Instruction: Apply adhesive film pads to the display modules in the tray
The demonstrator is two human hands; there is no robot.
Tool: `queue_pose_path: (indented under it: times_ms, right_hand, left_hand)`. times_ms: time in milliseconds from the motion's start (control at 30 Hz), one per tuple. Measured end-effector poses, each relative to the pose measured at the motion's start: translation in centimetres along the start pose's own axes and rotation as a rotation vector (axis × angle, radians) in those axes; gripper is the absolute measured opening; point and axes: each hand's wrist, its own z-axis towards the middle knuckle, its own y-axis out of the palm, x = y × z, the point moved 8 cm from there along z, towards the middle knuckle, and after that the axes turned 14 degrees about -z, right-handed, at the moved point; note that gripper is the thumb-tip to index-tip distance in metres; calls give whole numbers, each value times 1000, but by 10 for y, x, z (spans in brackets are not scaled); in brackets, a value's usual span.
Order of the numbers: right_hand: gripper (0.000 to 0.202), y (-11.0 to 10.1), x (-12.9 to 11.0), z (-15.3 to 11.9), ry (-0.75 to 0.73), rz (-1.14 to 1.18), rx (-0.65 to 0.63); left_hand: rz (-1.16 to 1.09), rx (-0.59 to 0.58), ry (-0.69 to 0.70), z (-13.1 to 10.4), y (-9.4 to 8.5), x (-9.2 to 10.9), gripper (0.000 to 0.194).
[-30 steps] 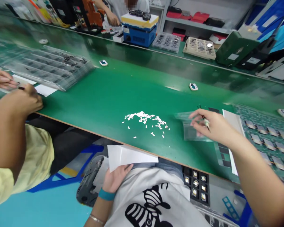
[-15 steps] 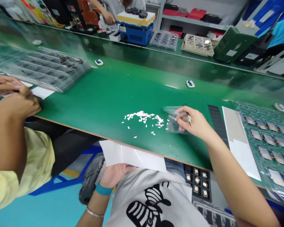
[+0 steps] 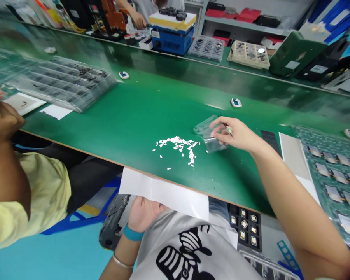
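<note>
Small white pieces (image 3: 177,143) lie scattered on the green table (image 3: 128,116). To their right, my right hand (image 3: 231,134) grips a clear plastic sheet (image 3: 207,134), tilted over the table, and a thin tool with a pale green part sticks out between its fingers. Below the table edge, my left hand (image 3: 144,214) is under a white paper sheet (image 3: 163,190), palm up and supporting it. The paper hides most of its fingers.
A co-worker's hands (image 3: 2,112) are at the far left by a stack of clear trays (image 3: 67,81). At right lie a clear tray of parts (image 3: 335,171) and a paper-covered board (image 3: 294,151). A blue box (image 3: 173,39) stands at the back.
My right hand has moved up with the plastic sheet, which is now more tilted. White pieces at the right of the pile are bunched closer together. The co-worker's hands have shifted left.
</note>
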Motion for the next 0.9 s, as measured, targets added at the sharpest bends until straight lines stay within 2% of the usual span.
queue_pose_path:
  times_ms: [67,200,267,333,433,533,633,700,800,900]
  right_hand:
    - [24,11,-7,11,-62,-9,-52]
    - [27,40,-46,15,-233,38,-237]
    - [28,41,-60,12,-327,56,-289]
    - [27,27,-61,14,-367,25,-224]
    - [26,8,-44,20,-324,-97,-56]
    - [24,21,-44,15,-328,-127,-74]
    - [25,50,-67,-3,-375,-61,-151]
    - [26,61,-83,-17,-394,1,-174]
    - [27,56,-87,-29,-382,46,-128]
    - [27,36,-67,-28,-301,-41,7]
  left_hand:
    - [-21,-51,-11,0,6,-2,54]
    - [-41,-107,-42,1,17,-4,54]
    - [-46,-120,-52,2,21,-3,55]
    - [-50,-131,-56,3,22,-2,55]
    - [-56,-144,-53,3,21,-1,54]
    - [-66,-148,-54,3,20,0,53]
    - [-73,-143,-61,3,20,0,54]
    - [-74,-140,-67,3,22,-1,55]
    - [-72,-131,-73,3,24,-2,57]
    - [-71,-124,-71,3,25,-3,56]
